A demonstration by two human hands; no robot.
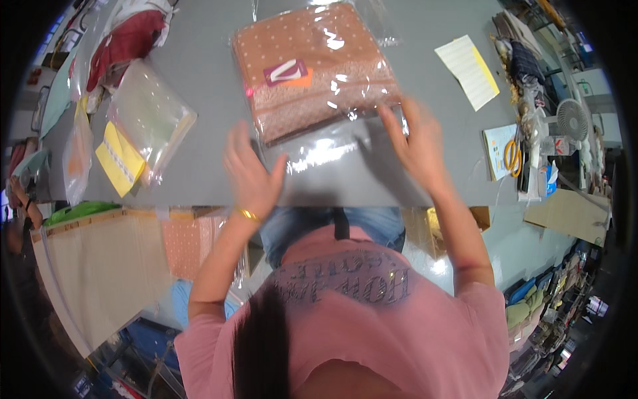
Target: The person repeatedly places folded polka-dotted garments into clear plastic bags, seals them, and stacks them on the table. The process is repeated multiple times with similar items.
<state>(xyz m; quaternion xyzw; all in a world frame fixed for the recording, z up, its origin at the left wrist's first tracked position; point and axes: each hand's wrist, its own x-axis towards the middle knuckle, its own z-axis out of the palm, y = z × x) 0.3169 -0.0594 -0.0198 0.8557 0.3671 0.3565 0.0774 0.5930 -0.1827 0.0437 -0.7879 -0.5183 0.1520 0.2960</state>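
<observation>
A folded pink-brown dotted cloth (312, 53) lies in a clear plastic bag (319, 154) on the grey table. A purple and orange label (287, 73) shows on the cloth, left of its middle. My left hand (252, 169) is over the bag's near left corner, fingers spread and slightly blurred. My right hand (419, 143) is at the cloth's near right corner, thumb and fingers apart. Neither hand appears to grip anything; whether the fingertips press on the plastic I cannot tell. The bag's empty near part lies between my hands.
A stack of clear bags (153, 110) and a yellow card (120, 158) lie at the left, below dark red cloth (126, 46). To the right are a lined paper sheet (468, 70), orange-handled scissors (512, 156) and a small fan (571, 120). Cardboard boxes (100, 266) stand below the table.
</observation>
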